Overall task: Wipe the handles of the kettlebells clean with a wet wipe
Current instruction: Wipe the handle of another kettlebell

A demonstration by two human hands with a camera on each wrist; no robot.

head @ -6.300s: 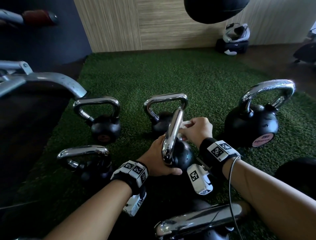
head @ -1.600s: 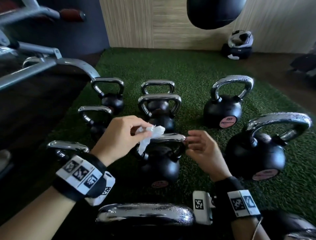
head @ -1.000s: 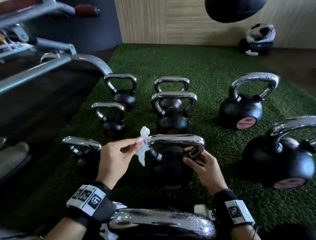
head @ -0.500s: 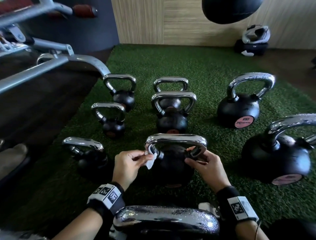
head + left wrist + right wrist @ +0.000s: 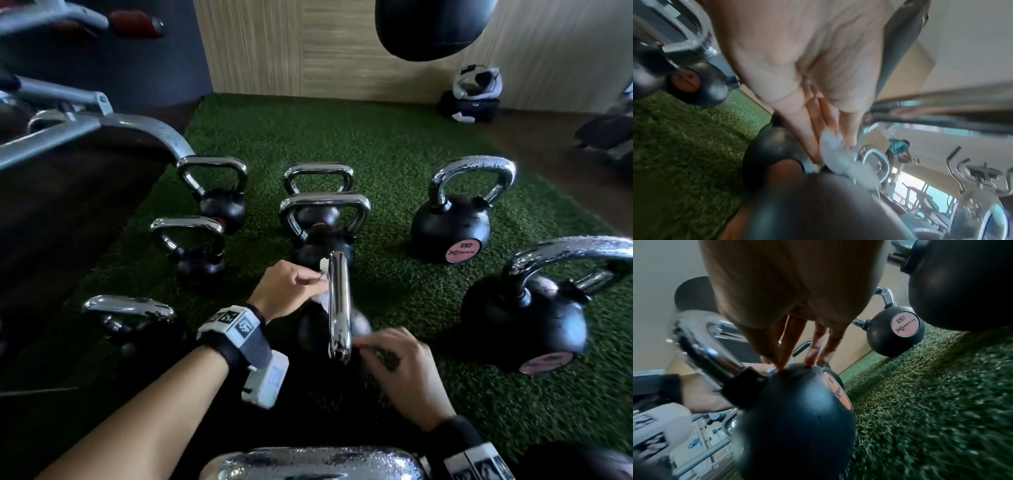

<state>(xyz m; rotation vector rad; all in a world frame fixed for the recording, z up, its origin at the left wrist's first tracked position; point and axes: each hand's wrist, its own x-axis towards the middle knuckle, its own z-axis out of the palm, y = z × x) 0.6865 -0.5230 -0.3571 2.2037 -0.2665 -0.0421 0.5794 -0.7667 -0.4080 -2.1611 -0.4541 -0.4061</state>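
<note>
I'm mid-wipe: my left hand (image 5: 286,284) pinches the wet wipe (image 5: 320,298) against the chrome handle (image 5: 338,305) between my hands; right hand (image 5: 399,365), fingers straight, steadies the kettlebell (image 5: 797,418). Next, I'd rub along the handle.

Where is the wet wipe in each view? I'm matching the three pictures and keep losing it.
Head: the wipe sits mid-frame, pinched by the left hand against the left side of the chrome handle.
Left wrist: the wipe is at centre, a blurred white wad at the fingertips.
Right wrist: not visible.
Shared landmark: the green turf.
</note>
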